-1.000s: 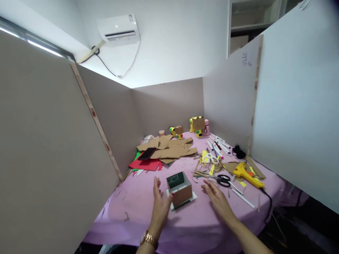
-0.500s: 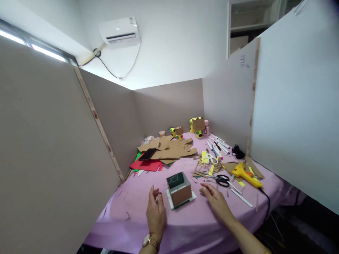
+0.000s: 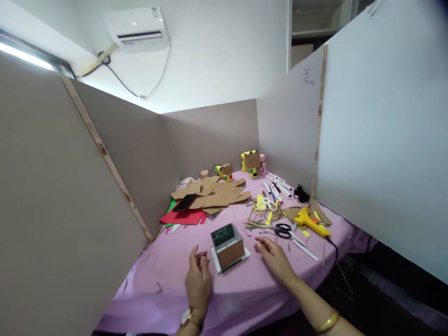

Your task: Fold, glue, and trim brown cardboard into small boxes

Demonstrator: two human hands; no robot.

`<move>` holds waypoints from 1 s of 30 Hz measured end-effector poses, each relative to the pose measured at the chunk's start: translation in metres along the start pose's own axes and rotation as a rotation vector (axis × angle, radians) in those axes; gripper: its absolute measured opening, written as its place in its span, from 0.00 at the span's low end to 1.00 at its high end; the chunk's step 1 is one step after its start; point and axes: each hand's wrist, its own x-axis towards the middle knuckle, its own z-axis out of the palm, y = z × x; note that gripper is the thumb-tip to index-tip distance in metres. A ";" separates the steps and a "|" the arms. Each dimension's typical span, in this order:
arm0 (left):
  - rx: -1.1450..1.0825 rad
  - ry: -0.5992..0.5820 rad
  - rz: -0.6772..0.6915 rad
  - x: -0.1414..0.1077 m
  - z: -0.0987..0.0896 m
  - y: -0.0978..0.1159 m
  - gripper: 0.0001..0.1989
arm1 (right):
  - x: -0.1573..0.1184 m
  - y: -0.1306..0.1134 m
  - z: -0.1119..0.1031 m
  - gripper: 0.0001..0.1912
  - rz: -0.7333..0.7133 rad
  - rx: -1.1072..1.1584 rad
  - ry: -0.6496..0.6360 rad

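Note:
An open-topped cardboard box (image 3: 231, 255) stands on a flat white and green base piece (image 3: 219, 268) near the front of the table. Its outer front is brown, and one inner wall is dark green with pale print. Just left of it is my left hand (image 3: 198, 280), fingers loosely curved and apart, holding nothing. On the other side my right hand (image 3: 275, 259) rests above the cloth with its fingers stretched out, also holding nothing. Neither hand touches the box. Black-handled scissors (image 3: 282, 230) lie just beyond my right hand.
A yellow glue gun (image 3: 311, 221) lies at the right, its cord over the table edge. White scissors (image 3: 268, 204), markers (image 3: 276, 189) and paper scraps lie behind. Cardboard sheets (image 3: 224, 193), a phone (image 3: 185, 202) and red paper (image 3: 184, 216) fill the back left. Grey partitions (image 3: 210, 135) surround the table.
The whole scene has shifted left in view as the camera turned slightly right. Both hands keep about the same places beside the box, and a bracelet on my right forearm now shows.

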 end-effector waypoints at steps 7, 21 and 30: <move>-0.005 -0.004 0.011 -0.001 0.000 -0.004 0.24 | -0.002 -0.003 0.001 0.14 -0.012 -0.024 -0.001; -0.012 0.006 0.016 -0.003 0.002 -0.005 0.23 | -0.004 -0.001 0.000 0.14 0.009 -0.037 0.002; -0.011 0.005 -0.011 -0.004 0.000 -0.005 0.24 | -0.007 -0.005 0.002 0.14 0.029 -0.001 0.007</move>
